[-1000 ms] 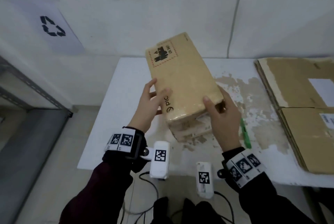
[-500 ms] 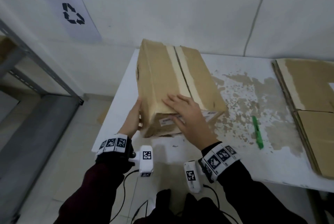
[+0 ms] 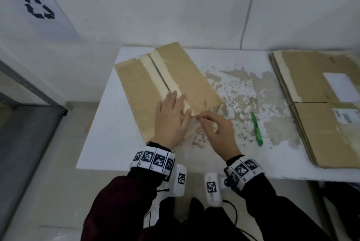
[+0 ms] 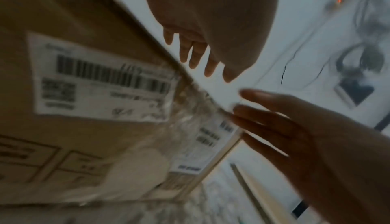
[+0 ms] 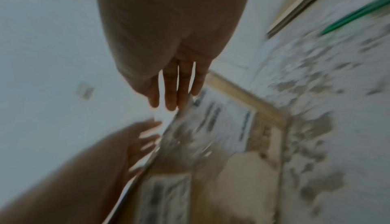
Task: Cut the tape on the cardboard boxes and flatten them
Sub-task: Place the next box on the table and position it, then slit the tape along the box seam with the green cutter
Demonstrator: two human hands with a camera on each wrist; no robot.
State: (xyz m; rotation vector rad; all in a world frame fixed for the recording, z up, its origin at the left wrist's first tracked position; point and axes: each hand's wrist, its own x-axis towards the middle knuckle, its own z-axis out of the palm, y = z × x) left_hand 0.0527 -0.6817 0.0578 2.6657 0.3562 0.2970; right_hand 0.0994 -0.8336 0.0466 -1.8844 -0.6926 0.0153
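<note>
Cardboard box (image 3: 167, 83) sits on table (image 3: 109, 124), near end hidden by hands. Left hand (image 3: 171, 122) laid flat, fingers straight, on top. Right hand (image 3: 216, 129) at near edge; grip can't be resolved, wrist views blurred.

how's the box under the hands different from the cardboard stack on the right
The box under the hands still stands as a closed box with height; the cardboard stack lies flat in layers. The box shows a taped centre seam on top; the stack shows white labels. The left hand rests on the box; nothing touches the stack. Both are brown cardboard on the white table.
</note>
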